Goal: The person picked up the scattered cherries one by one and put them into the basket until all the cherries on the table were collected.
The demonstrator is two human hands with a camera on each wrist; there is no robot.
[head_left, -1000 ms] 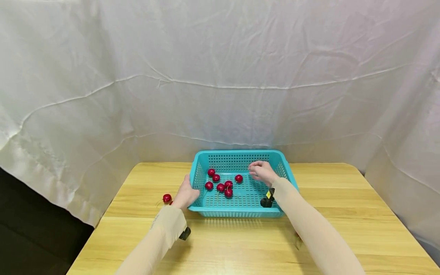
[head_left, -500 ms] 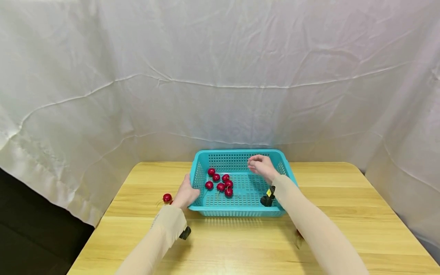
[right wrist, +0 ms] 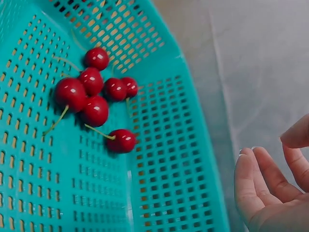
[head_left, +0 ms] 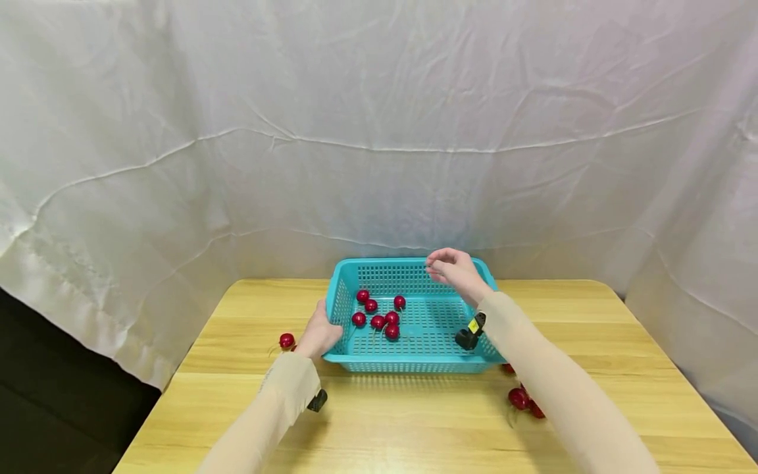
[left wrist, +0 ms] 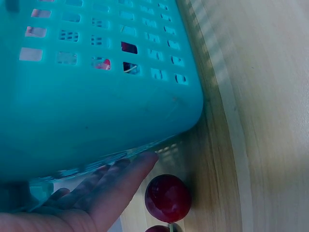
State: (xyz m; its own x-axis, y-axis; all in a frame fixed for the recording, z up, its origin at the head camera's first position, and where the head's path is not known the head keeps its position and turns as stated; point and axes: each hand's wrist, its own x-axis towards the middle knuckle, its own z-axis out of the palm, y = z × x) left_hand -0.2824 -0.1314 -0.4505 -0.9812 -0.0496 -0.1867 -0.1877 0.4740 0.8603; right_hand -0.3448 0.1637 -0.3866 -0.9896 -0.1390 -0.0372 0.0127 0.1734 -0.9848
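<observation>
A turquoise plastic basket (head_left: 414,366) with slotted walls stands toward the back of the table. My left hand (head_left: 320,334) grips its left rim, thumb over the edge and fingers along the outer wall. In the left wrist view those fingers (left wrist: 130,176) lie under the basket's side, close to a cherry (left wrist: 168,198). Several red cherries (head_left: 392,331) with green stems lie in the left half of the basket. Over the back right of the basket, my right hand (head_left: 454,268) hovers with loosely bent fingers and holds nothing.
On the wooden table (head_left: 403,428), a cherry (head_left: 287,340) lies left of the basket beside the left hand. More cherries (head_left: 518,398) sit to the right, partly hidden by the right forearm. A pale cloth (head_left: 379,131) hangs behind the table.
My right hand has risen and moved back from inside the basket. One cherry in the basket rolled left, then slightly back right. Cherries beside the right forearm show more. The left hand stays put.
</observation>
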